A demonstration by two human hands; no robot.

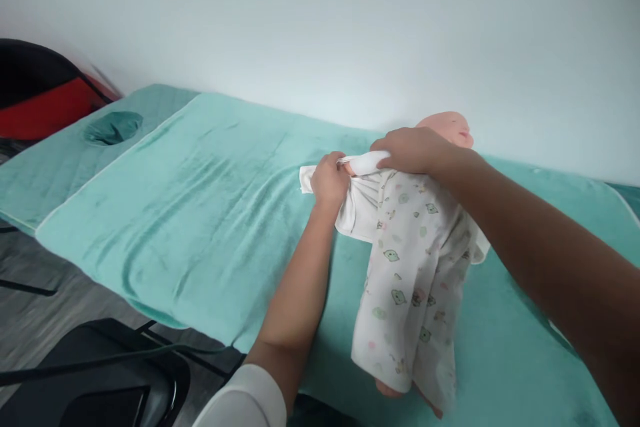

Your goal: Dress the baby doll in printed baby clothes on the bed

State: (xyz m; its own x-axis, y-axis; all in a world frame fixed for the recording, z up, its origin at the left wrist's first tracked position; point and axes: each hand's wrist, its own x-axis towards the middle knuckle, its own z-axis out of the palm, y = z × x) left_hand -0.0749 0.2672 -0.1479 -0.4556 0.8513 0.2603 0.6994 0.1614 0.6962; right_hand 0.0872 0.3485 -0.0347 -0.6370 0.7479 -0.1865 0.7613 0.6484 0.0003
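A baby doll lies on its back on a teal towel, dressed in a white patterned onesie. My left hand is closed on the onesie's white sleeve at the doll's arm. My right hand is closed over the top of the same sleeve near the doll's shoulder. One bare foot of the doll pokes out at the bottom of the onesie.
The towel covers a teal padded table with a round face hole at its left end. A black and red chair stands far left. A black chair seat sits below the table's near edge. A white wall runs behind.
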